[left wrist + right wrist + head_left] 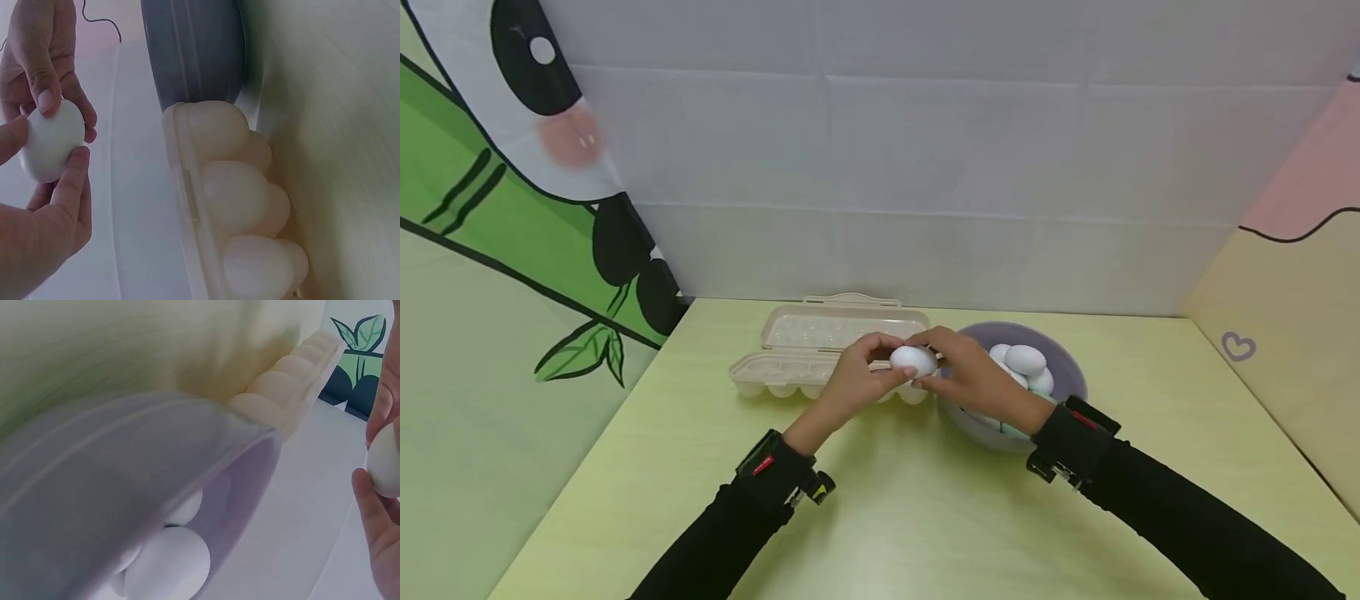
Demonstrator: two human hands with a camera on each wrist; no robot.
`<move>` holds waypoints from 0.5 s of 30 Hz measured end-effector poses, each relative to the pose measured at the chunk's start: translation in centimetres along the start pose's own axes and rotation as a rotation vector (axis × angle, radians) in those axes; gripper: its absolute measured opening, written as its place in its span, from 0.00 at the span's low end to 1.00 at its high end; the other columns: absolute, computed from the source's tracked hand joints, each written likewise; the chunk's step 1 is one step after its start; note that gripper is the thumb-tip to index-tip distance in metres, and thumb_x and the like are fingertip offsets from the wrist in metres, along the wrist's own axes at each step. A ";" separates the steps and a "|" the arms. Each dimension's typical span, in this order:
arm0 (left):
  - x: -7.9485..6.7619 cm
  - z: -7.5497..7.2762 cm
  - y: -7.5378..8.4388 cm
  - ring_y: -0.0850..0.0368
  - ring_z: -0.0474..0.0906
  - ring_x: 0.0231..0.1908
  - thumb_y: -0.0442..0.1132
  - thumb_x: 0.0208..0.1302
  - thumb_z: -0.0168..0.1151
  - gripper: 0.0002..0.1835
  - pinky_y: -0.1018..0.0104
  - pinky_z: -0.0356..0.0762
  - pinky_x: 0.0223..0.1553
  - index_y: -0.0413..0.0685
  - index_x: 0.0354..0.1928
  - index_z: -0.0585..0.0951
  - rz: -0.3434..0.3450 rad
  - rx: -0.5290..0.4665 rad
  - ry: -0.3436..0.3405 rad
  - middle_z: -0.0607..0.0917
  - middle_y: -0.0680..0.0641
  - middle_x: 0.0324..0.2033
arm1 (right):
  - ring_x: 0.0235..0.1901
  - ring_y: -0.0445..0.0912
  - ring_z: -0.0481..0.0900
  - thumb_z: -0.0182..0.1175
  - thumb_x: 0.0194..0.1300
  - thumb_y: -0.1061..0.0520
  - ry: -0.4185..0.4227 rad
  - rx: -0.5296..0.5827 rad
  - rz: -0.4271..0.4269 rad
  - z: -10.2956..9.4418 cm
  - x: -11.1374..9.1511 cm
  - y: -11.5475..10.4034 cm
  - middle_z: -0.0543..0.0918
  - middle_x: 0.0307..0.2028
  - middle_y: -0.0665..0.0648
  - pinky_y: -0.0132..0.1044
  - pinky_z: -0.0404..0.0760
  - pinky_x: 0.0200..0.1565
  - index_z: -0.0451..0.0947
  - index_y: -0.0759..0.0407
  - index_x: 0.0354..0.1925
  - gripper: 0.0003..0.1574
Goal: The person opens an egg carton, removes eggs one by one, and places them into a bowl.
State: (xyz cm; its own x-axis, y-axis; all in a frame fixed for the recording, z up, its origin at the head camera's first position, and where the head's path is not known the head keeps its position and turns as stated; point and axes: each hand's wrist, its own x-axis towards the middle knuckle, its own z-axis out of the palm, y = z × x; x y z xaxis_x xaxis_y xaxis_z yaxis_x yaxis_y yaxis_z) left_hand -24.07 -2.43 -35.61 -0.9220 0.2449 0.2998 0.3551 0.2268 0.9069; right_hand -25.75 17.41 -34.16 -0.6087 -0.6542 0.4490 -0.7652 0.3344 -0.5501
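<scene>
A white egg (913, 361) is held between both hands above the front right part of an egg carton (775, 369). My left hand (863, 375) grips it from the left, thumb on the near side and fingers beyond. From the right, my right hand (977, 377) pinches the same egg with thumb and fingers, as the left wrist view also shows. The carton is pale beige with its lid (805, 327) raised at the back. Right beside it stands a grey-purple bowl (1070, 354) holding several white eggs (1026, 360); my right hand and wrist hide part of it.
Everything stands on a pale yellow-green table (880, 517). A white sheet (940, 167) hangs behind its back edge. Painted panels flank it, with green leaves (580, 350) on the left and a small heart (1237, 346) on the right.
</scene>
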 end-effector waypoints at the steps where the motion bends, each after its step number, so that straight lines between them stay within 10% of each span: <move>1: 0.0 0.0 0.1 0.47 0.77 0.47 0.32 0.57 0.69 0.17 0.62 0.79 0.40 0.37 0.47 0.78 -0.002 0.014 -0.002 0.79 0.42 0.47 | 0.48 0.45 0.76 0.67 0.57 0.66 -0.008 -0.010 -0.004 -0.1 0.0 0.1 0.77 0.50 0.57 0.36 0.79 0.46 0.72 0.64 0.56 0.28; 15: -0.7 -0.9 0.0 0.47 0.78 0.43 0.31 0.60 0.64 0.15 0.57 0.78 0.47 0.35 0.48 0.78 -0.012 0.079 0.025 0.80 0.41 0.42 | 0.48 0.52 0.77 0.64 0.62 0.62 -0.024 -0.052 0.163 -3.5 -1.6 1.3 0.77 0.51 0.62 0.41 0.79 0.47 0.69 0.68 0.59 0.29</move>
State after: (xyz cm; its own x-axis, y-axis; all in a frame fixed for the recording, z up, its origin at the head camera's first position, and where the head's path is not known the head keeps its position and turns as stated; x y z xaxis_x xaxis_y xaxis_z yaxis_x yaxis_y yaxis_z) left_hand -23.53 -3.47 -35.54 -0.9296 0.2185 0.2967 0.3537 0.3032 0.8849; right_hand -26.56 21.27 -33.12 -0.7208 -0.6040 0.3400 -0.6671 0.4716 -0.5766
